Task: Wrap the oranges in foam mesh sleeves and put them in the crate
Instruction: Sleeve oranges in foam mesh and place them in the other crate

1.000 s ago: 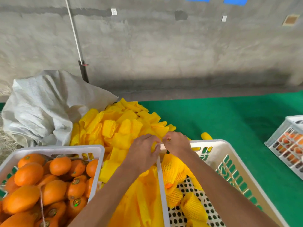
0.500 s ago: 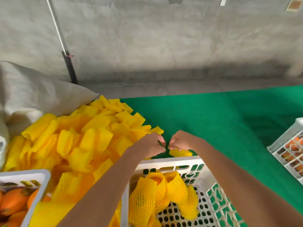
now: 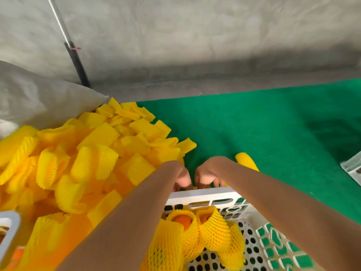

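Note:
Both my arms reach across the white perforated crate (image 3: pixel 205 195). My left hand (image 3: pixel 178 176) and my right hand (image 3: pixel 207 175) sit side by side just past its far rim. Their fingers curl downward and the tips are hidden behind the rim, so what they hold is unclear. Several oranges in yellow foam mesh sleeves (image 3: pixel 211 233) lie inside the crate at its far end, and bare orange peel (image 3: pixel 182 222) shows in one open sleeve. A big heap of empty yellow sleeves (image 3: pixel 93 153) lies to the left. One loose sleeve (image 3: pixel 245 160) rests on the cloth beside my right hand.
Green cloth (image 3: pixel 273 133) covers the surface ahead and to the right. A second white crate (image 3: pixel 10 229) with bare oranges shows at the bottom left. A grey sack (image 3: pixel 39 100) lies behind the sleeve heap. Another crate's corner (image 3: pixel 351 170) stands at the right edge, under a concrete wall.
My hands went from the crate's far left corner to beyond its far rim, then dropped so the fingers sink behind it. The view shifted right and closer.

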`<state>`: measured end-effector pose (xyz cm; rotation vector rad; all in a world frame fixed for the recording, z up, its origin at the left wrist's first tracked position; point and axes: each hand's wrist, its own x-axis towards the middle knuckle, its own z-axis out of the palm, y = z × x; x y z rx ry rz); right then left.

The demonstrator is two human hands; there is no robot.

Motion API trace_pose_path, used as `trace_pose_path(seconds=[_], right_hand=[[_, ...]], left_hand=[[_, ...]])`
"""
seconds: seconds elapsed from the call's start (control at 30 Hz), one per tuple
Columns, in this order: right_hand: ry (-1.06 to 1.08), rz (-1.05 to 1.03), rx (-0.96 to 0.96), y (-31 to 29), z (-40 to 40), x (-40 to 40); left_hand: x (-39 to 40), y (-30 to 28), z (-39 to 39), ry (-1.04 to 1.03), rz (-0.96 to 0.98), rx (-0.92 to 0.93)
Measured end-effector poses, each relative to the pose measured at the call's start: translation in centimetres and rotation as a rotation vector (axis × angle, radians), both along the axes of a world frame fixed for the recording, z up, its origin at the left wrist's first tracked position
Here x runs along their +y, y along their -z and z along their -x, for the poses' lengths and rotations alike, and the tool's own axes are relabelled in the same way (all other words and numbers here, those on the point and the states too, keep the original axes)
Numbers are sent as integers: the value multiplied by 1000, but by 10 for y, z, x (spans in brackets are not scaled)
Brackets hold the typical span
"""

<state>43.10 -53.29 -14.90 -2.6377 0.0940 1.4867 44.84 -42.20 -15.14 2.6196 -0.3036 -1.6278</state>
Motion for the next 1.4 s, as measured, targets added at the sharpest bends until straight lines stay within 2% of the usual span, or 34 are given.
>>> trace_pose_path(seconds=[0.17, 0.27, 0.37, 0.53, 0.7, 0.8, 0.9, 1.03, 1.13, 1.23, 1.33, 1.4], right_hand=[[56, -1, -10, 15, -3, -7], [116, -106, 22, 17, 1, -4], [191, -187, -41, 7, 1, -7], [383, -407, -266, -24, -1, -14], [528, -604, -540, -73, 19, -1], [504, -665, -748, -102, 49, 8], [575, -735, -939, -133, 97, 24], [674, -784, -1101, -141, 174, 47], [773, -802, -1086, -119, 223, 71], [818, -780, -971, -94, 249, 96], [612, -698, -908, -77, 266, 111], [517, -595, -959, -75, 274, 112]], left_hand=[[-5, 6, 2, -100, 84, 14], [-2, 7, 5, -169, 142, -13], [2, -1, 3, -303, 231, -93], [10, -47, -1, -452, 360, -485], [19, -109, 24, -428, 510, -844], [31, -145, 58, -451, 648, -990], [49, -176, 99, -412, 771, -1091], [72, -188, 152, -418, 960, -1059], [92, -170, 184, -398, 973, -925], [116, -145, 205, -259, 845, -869], [141, -127, 219, 10, 566, -872], [159, -120, 224, 80, 527, -827]])
